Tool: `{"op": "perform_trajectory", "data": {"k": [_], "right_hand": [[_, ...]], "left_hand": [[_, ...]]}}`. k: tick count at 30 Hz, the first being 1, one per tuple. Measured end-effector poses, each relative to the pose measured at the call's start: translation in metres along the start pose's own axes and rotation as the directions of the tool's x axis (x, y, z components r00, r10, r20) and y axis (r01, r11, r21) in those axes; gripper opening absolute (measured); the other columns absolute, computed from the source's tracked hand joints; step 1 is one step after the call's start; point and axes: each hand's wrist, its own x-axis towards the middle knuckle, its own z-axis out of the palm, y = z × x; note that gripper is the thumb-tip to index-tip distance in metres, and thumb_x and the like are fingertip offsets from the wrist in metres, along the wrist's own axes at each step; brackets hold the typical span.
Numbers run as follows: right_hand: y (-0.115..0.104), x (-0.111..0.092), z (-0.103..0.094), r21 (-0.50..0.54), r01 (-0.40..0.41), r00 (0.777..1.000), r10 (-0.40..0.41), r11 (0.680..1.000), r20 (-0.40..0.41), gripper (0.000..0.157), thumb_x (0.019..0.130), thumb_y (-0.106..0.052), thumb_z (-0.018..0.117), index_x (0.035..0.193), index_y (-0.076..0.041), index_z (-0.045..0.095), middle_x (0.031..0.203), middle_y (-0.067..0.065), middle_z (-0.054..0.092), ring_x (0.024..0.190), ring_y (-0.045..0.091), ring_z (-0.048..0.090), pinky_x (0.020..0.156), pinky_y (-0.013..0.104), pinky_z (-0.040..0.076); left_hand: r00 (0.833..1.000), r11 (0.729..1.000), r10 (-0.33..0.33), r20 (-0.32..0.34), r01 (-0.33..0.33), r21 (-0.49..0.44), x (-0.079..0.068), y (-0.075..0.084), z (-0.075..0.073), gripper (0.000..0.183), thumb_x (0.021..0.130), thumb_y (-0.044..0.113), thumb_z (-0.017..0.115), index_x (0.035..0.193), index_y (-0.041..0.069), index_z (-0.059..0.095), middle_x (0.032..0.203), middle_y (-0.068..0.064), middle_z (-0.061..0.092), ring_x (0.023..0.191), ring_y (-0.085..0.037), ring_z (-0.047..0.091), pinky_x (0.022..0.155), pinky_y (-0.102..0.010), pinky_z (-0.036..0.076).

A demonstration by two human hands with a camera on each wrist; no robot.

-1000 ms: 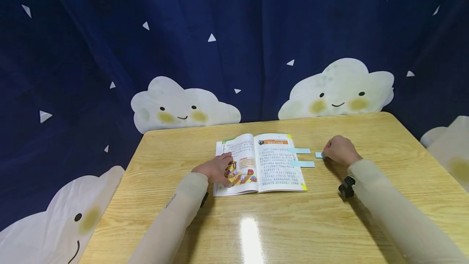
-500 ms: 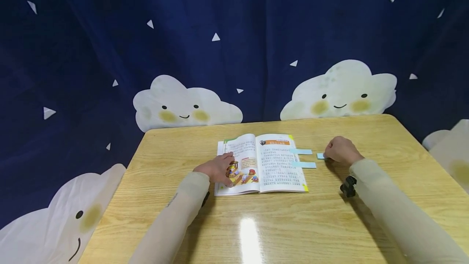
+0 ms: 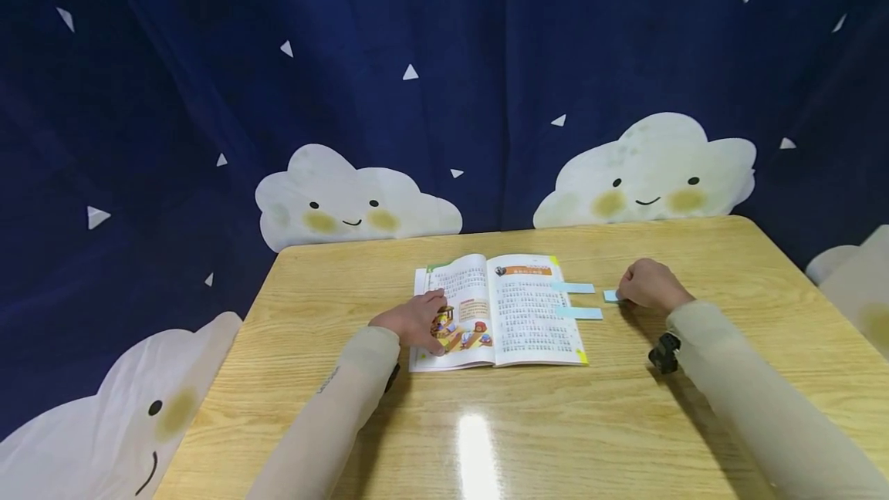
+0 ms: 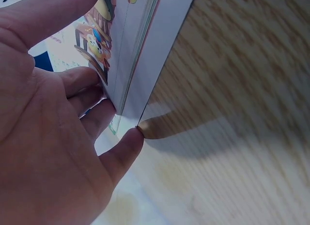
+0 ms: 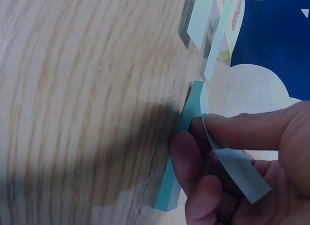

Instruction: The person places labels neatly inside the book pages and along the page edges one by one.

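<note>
An open book [image 3: 531, 334] with printed text and a coloured picture lies on the table. My left hand [image 3: 411, 322] rests on its left page with the fingers spread. In the left wrist view, the little finger of that hand [image 4: 60, 138] touches the edge of the book's cover [image 4: 157, 55]. Two pale blue sticky strips, an upper one [image 3: 579, 288] and a lower one [image 3: 586, 313], stick out past the right page. To the right, my right hand [image 3: 649, 285] is at a narrow pad of sticky notes [image 5: 168, 188]. Its thumb and index finger pinch a bent-up sticky note [image 5: 242, 174].
The light wooden table [image 3: 576, 423] carries the book and the pad. Behind it hangs a dark blue curtain [image 3: 389, 6] with white triangles and smiling clouds. A small black device [image 3: 664, 353] is worn at the right wrist.
The head view has shifted slightly, so everything appears a little farther right. Both hands keep their places at the book and the sticky-note pad.
</note>
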Motion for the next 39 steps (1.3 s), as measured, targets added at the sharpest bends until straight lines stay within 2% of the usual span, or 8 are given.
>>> {"op": "perform_trajectory", "data": {"k": [7, 15, 23, 29, 34, 39], "right_hand": [[-0.001, -0.001, 0.000, -0.006, -0.023, 1.000, 0.023, 1.000, 0.003, 0.022, 0.092, -0.012, 0.058, 0.073, -0.003, 0.062, 0.067, 0.007, 0.063, 0.064, 0.018, 0.052, 0.064, 0.030, 0.040], [-0.003, 0.000, 0.001, -0.021, -0.022, 1.000, 0.022, 1.000, 0.002, 0.025, 0.090, -0.011, 0.057, 0.066, -0.006, 0.058, 0.060, 0.002, 0.057, 0.059, 0.016, 0.048, 0.060, 0.027, 0.036], [-0.001, 0.001, -0.003, 0.020, -0.022, 1.000, 0.022, 1.000, 0.016, 0.022, 0.092, -0.013, 0.057, 0.073, -0.003, 0.062, 0.066, 0.006, 0.062, 0.063, 0.017, 0.050, 0.060, 0.028, 0.037], [0.002, 0.003, -0.003, 0.048, -0.049, 0.998, 0.048, 0.998, 0.033, 0.024, 0.093, -0.014, 0.054, 0.072, -0.004, 0.059, 0.064, 0.002, 0.056, 0.061, 0.016, 0.047, 0.058, 0.028, 0.035], [0.011, 0.001, 0.001, 0.148, -0.034, 0.999, 0.029, 0.988, 0.033, 0.022, 0.094, -0.016, 0.054, 0.076, -0.003, 0.059, 0.068, 0.001, 0.055, 0.064, 0.016, 0.047, 0.058, 0.028, 0.037], [0.019, -0.012, 0.001, 0.274, -0.002, 0.999, -0.011, 0.962, 0.047, 0.019, 0.096, -0.019, 0.060, 0.091, 0.000, 0.058, 0.081, 0.004, 0.060, 0.072, 0.014, 0.054, 0.061, 0.027, 0.046]], "left_hand": [[1.000, 1.000, -0.001, -0.006, 0.001, 0.009, 0.000, 0.001, 0.001, 0.089, 0.085, 0.034, 0.078, 0.157, 0.014, 0.029, 0.169, -0.002, 0.012, 0.157, -0.025, 0.014, 0.125, -0.044, 0.025], [1.000, 1.000, -0.004, -0.006, 0.004, 0.006, -0.001, 0.001, 0.001, 0.089, 0.085, 0.034, 0.078, 0.157, 0.014, 0.029, 0.169, -0.001, 0.012, 0.157, -0.025, 0.014, 0.125, -0.044, 0.026], [1.000, 1.000, -0.015, -0.013, 0.016, 0.007, -0.001, 0.002, -0.002, 0.091, 0.085, 0.035, 0.077, 0.158, 0.014, 0.027, 0.169, -0.001, 0.011, 0.157, -0.025, 0.013, 0.125, -0.045, 0.025], [1.000, 1.000, -0.019, -0.003, 0.019, 0.007, 0.000, 0.001, -0.001, 0.091, 0.085, 0.035, 0.078, 0.158, 0.015, 0.026, 0.169, -0.001, 0.011, 0.157, -0.025, 0.013, 0.125, -0.046, 0.025], [1.000, 0.999, -0.024, 0.001, 0.024, 0.029, 0.000, 0.002, -0.001, 0.091, 0.085, 0.036, 0.077, 0.158, 0.015, 0.026, 0.169, -0.001, 0.011, 0.157, -0.025, 0.013, 0.125, -0.045, 0.025], [1.000, 0.999, -0.018, 0.006, 0.018, 0.038, 0.001, 0.002, 0.000, 0.092, 0.086, 0.036, 0.077, 0.158, 0.014, 0.025, 0.169, -0.001, 0.011, 0.157, -0.026, 0.014, 0.125, -0.045, 0.025]]}}
